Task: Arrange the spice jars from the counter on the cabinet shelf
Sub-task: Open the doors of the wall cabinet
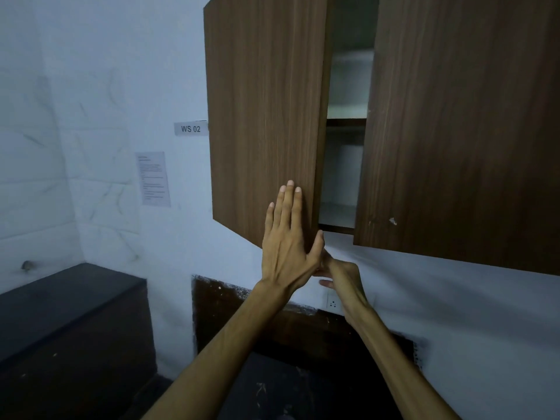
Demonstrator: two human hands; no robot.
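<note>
Left hand (288,234), fingers spread, presses flat on the half-open left cabinet door (263,116), centre frame. Right hand (339,277) beneath: grip indeterminable. Shelf (345,122) partly visible behind. Wall label (191,128) reads "WS 02". No jars visible.

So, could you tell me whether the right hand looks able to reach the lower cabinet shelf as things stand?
Probably not yet: the left door is only ajar, the gap is narrow, and the right hand sits below its corner.

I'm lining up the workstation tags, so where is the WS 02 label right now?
In the head view, the WS 02 label is on the white wall, left of centre, against the left cabinet door's edge and above a printed sheet.
</note>
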